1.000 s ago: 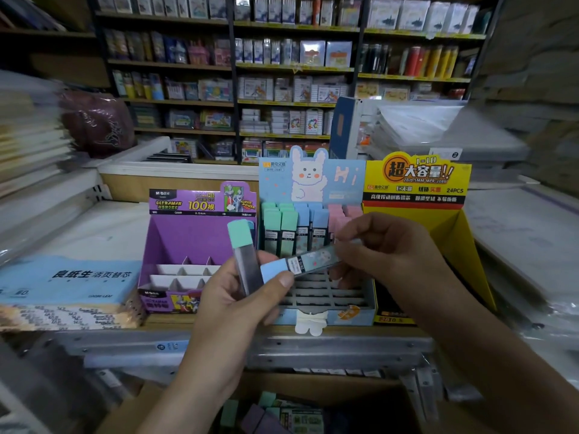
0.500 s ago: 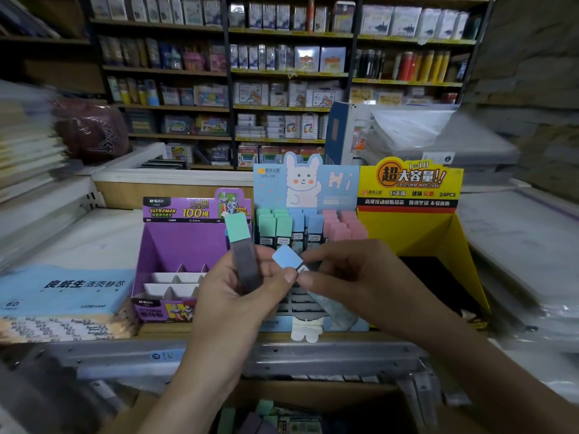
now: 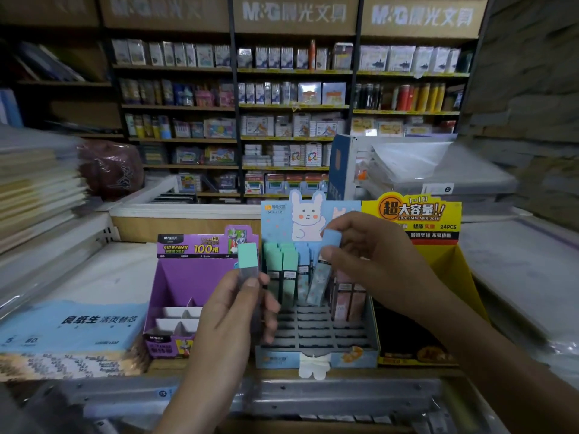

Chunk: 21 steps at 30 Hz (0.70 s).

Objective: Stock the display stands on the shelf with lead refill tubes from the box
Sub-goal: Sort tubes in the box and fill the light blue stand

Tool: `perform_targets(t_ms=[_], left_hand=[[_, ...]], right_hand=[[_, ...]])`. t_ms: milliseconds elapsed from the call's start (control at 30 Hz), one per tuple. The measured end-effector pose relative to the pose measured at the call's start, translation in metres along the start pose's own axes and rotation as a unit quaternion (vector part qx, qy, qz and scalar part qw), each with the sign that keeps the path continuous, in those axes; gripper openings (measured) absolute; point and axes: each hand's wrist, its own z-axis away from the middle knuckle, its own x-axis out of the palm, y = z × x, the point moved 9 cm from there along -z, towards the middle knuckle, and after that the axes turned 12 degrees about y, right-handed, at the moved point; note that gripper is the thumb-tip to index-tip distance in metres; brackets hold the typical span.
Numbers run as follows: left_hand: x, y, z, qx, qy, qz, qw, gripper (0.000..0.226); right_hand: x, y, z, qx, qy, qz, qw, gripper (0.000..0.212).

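The left hand (image 3: 232, 311) grips a green-capped refill tube (image 3: 248, 260) upright. Just beyond, the right hand (image 3: 369, 261) pinches a blue-capped refill tube (image 3: 321, 277) in its fingers (image 3: 344, 222), tilted, its foot below them at the grid of the bunny display stand (image 3: 275, 360). Entering aslant, it may snag a divider or topple neighbouring tubes (image 3: 288, 264).

The left hand (image 3: 232, 311) pinches a green-capped tube (image 3: 248, 258) upright. At its three o'clock, the right hand (image 3: 369, 261) holds a blue-capped tube (image 3: 321, 277) tilted, lower end by the tubes filling the blue stand's (image 3: 316, 355) back rows. A purple stand (image 3: 188, 277) sits at the blue stand's nine o'clock, a yellow stand (image 3: 454, 261) at three.
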Motion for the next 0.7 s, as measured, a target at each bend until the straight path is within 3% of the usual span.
perform_targets(t_ms=[167, 433, 700], left_hand=[[0.005, 0.003, -0.003, 0.007, 0.017, 0.022, 1.000, 0.030], [0.002, 0.010, -0.007, 0.021, 0.038, -0.005, 0.999, 0.025], [-0.001, 0.005, -0.008, 0.011, 0.040, -0.025, 0.999, 0.026]], right_hand=[[0.005, 0.011, -0.015, -0.019, -0.001, 0.053, 0.998, 0.002], [0.015, 0.017, -0.027, -0.014, -0.026, 0.081, 0.996, 0.015], [0.027, 0.022, -0.028, -0.006, -0.045, 0.124, 0.991, 0.011]])
